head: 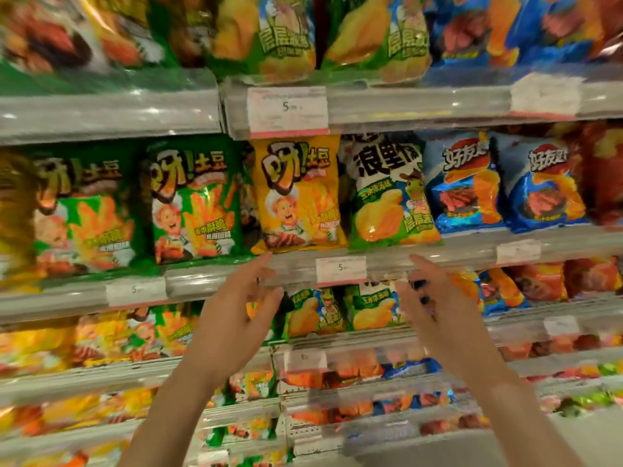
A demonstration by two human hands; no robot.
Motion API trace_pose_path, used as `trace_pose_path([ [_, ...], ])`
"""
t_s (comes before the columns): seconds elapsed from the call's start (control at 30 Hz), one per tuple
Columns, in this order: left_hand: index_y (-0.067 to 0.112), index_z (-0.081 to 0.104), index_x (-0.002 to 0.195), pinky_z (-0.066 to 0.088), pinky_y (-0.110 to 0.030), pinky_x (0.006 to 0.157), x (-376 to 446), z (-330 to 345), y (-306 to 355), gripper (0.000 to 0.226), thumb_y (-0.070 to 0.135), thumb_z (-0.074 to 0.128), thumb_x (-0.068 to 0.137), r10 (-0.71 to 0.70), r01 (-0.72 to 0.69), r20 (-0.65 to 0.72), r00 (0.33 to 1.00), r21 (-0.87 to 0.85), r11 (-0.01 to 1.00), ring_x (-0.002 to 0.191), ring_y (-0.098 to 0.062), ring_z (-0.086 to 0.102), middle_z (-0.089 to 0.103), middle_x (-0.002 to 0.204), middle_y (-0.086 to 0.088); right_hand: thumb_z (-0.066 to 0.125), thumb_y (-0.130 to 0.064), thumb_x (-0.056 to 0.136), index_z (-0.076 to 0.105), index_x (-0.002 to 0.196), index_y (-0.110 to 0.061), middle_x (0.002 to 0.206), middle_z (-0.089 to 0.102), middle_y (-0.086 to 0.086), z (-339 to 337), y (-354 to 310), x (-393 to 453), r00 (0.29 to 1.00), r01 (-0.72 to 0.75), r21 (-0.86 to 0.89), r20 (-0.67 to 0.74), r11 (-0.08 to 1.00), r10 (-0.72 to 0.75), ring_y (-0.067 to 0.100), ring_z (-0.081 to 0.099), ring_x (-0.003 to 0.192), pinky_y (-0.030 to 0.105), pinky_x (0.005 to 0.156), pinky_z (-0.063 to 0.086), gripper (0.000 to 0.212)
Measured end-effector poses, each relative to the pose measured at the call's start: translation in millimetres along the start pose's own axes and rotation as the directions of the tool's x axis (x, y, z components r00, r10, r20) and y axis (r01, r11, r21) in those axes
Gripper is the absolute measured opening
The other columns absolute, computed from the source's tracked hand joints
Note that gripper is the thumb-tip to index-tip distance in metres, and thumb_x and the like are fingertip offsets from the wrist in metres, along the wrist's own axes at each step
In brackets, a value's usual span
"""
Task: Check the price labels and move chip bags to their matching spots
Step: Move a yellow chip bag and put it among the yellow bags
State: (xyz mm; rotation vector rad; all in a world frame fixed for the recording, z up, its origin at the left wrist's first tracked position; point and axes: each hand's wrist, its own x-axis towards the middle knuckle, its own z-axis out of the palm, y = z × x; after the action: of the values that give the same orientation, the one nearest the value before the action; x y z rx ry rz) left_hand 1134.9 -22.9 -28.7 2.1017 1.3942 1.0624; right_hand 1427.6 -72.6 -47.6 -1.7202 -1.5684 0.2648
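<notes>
I had both hands raised in front of the shelving, palms turned toward each other, with a gap between them. My left hand was spread, fingers loosely curled, its index fingertip just under the bottom corner of the yellow bag and close to the shelf rail; whether it touched either I could not tell. My right hand was also spread and held nothing, its fingers partly bent with dark nails showing, its upper fingertip at the rail just right of the price label. That label sat on the rail between the two hands and read 5; the smaller print was too blurred to read. The yellow bag stood upright on the middle shelf directly above the label's left end. To its left stood two green bags of the same brand. To its right stood a white-and-green bag, then two blue bags farther right. A larger label, also reading 5, hung on the upper rail above the yellow bag. Another label sat on the rail at left, under the green bags. The lower shelves held more bags, blurred toward the frame edges.
</notes>
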Motion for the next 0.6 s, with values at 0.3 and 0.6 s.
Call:
trace_pose_path([
  [0.3,0.032,0.033,0.153,0.055,-0.039,0.096,64.8,-0.7,15.7,0.061,0.041,0.059,0.099,0.136,-0.118,-0.085,0.987,0.190,0.975,0.121,-0.019,0.058,0.044,0.146,-0.001,0.050,-0.048,0.100,0.041,0.150,-0.023,0.133,0.060,0.001,-32.3,-47.4,78.7,0.947,0.312,-0.325,0.037,0.892,-0.318,0.019,0.062,0.110,0.035,0.089,0.052,0.056],
  [0.6,0.045,0.006,0.158,0.049,-0.052,0.102,117.4,7.0,21.8,0.080,0.049,0.058,0.097,-0.056,0.057,-0.052,0.997,0.037,0.998,0.102,-0.019,0.061,0.033,0.156,-0.006,0.061,-0.039,0.098,0.015,0.159,-0.024,0.153,0.045,0.010,19.4,-89.1,136.0,0.946,0.182,0.010,0.271,0.983,-0.178,0.029,0.056,0.129,0.045,0.107,0.048,0.077],
])
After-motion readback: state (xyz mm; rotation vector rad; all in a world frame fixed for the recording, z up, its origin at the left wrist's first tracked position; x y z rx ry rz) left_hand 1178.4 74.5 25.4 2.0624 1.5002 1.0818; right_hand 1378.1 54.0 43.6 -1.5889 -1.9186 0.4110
